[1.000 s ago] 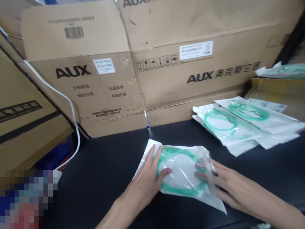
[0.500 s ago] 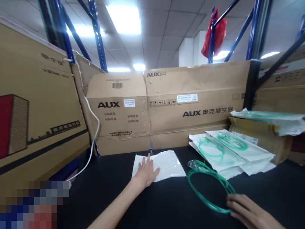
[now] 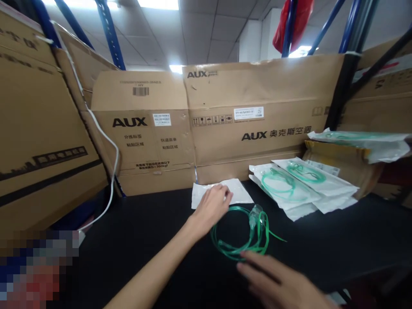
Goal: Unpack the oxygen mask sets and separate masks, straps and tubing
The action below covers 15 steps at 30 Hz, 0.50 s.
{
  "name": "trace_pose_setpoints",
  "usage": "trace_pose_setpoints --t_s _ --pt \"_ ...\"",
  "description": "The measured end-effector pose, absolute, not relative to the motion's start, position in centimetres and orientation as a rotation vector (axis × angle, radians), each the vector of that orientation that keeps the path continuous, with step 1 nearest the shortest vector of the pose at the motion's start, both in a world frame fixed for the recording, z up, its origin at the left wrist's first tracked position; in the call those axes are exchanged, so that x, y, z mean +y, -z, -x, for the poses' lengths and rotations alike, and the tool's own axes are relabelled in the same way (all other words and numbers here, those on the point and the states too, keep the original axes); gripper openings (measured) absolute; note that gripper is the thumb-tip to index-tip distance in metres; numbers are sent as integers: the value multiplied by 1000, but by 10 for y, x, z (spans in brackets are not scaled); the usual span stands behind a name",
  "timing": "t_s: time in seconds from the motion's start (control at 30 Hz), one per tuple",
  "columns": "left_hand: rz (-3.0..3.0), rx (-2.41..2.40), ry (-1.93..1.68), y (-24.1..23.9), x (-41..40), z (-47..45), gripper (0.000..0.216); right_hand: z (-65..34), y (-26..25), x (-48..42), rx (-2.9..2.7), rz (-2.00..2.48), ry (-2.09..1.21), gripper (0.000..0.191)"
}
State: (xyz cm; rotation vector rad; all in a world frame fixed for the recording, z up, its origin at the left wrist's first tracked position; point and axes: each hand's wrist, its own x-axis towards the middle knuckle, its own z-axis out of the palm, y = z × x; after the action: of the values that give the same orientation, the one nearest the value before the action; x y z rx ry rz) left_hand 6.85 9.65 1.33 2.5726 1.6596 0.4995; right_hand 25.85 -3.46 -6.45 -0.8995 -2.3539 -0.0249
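A loose coil of clear green tubing [image 3: 230, 249] lies on the black tabletop, with a clear plastic mask-like piece [image 3: 255, 216] and a thin green strap at its right side. My right hand [image 3: 277, 277], slightly blurred, is at the coil's near edge, its fingers stretched out and apart and the fingertips by the tubing. Behind the coil lies a flat white pouch [image 3: 240, 192]. Over the pouch's front part is my left hand [image 3: 214, 206], fingers curled in and thumb close to them. Whatever its fingertips may hold is hidden.
White pouches with green tubing inside [image 3: 286, 189] are stacked at the right. More pouches lie on a cardboard box [image 3: 341, 156] beyond them. Cardboard panels [image 3: 154, 141] wall the back and left. A white cable [image 3: 114, 171] hangs at the left.
The green coil has moved left, nearer the white pouch, and my right hand has moved left with it. My left hand's spread fingers have curled. The view has tilted down.
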Motion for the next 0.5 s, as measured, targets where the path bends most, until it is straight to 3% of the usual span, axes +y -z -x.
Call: trace_pose_setpoints --t_s 0.23,0.37,0.5 --pt "-2570 1641 -345 45 0 -109 61 -327 28 63 -2338 1119 -132 39" --pt "-2667 1569 -368 73 -3 -108 51 -322 34 74 -2453 1148 -252 42" --pt "-2595 1447 -387 62 -16 -79 29 -323 42 41 -2469 1242 -283 47"
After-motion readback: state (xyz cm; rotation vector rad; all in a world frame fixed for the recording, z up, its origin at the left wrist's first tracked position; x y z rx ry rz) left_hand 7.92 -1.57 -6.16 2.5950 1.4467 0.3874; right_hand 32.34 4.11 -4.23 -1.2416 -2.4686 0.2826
